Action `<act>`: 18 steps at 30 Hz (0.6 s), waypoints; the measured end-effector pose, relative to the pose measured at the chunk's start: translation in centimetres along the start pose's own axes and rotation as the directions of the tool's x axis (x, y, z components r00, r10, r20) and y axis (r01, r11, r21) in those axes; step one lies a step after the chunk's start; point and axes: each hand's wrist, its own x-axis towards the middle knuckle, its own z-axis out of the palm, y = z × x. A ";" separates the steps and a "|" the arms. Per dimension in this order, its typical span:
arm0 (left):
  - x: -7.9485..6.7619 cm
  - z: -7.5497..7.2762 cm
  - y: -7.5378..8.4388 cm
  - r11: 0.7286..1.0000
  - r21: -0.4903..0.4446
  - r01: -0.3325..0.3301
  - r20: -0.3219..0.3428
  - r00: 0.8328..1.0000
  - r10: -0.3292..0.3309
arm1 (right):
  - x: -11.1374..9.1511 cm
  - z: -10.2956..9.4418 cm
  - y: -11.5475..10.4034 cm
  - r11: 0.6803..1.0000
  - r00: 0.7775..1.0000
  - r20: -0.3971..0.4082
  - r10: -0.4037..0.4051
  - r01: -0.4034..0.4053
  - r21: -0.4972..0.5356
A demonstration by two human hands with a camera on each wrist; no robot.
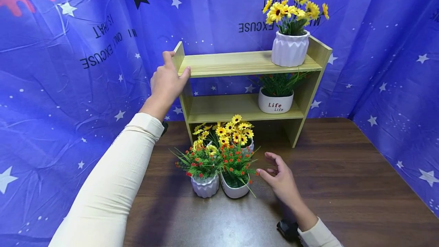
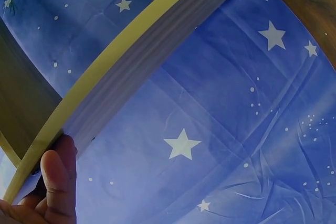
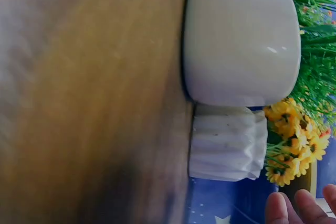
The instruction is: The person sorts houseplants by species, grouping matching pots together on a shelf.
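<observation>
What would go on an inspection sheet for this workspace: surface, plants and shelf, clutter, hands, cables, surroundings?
Surface: brown wood-grain table, light glaring off the near part.
Shelf: wooden shelf, standing upright on the table.
Shelved plants: yellow-flowered pot on the top board, "Life" pot on the board below, both toward the right.
Table plants: fluted red-flowered pot and smooth red-flowered pot in front; yellow flowers behind, pots partly hidden.
Clutter: nothing seen.
Left hand: grips the shelf's upper left end.
Right hand: holds nothing, beside the smooth pot.
Cables: nothing seen.
Surroundings: blue star-patterned cloth.
</observation>
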 end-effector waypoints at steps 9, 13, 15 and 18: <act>0.0 -0.1 0.0 1.000 -0.001 0.007 0.010 1.000 -0.007 | -0.6 0.0 0.3 0.998 0.999 0.021 0.048 -0.049 0.049; 0.0 -0.1 0.0 1.000 0.004 0.007 0.008 1.000 -0.007 | -1.0 -0.3 0.4 0.999 0.999 0.034 0.041 -0.042 0.034; 0.1 -0.1 0.0 1.000 0.005 0.006 0.006 1.000 -0.006 | -1.2 -0.4 0.5 0.999 0.998 0.050 0.040 -0.041 0.021; 0.1 0.0 0.0 1.000 0.002 0.006 0.005 1.000 -0.006 | -1.5 -0.2 0.7 0.999 0.996 0.079 0.050 -0.050 -0.002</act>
